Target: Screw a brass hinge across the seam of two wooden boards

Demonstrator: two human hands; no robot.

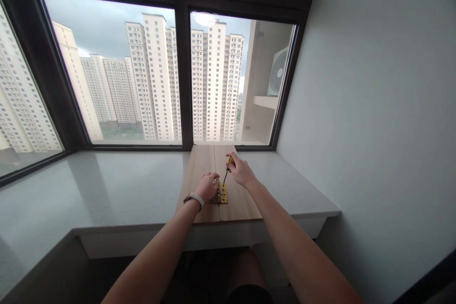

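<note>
A brass-yellow hinge [223, 194] lies opened flat across the seam between two light wooden boards [203, 161]. My left hand [206, 186], with a pale band at its wrist, bends over the left side of the hinge, its fingers closed and touching it. It hides much of that leaf, and small details under the fingertips cannot be made out. My right hand [241, 170] grips a screwdriver [228, 166] with a yellow and black handle. The shaft slants down to the left, its tip at the upper end of the hinge's right leaf, where dark holes or screws show.
The boards lie on a pale stone counter [135, 190], reaching from its front edge toward the dark window frame [185, 80]. A white wall [370, 104] bounds the right side. Below the counter are a white front panel [142, 242] and my leg [247, 268].
</note>
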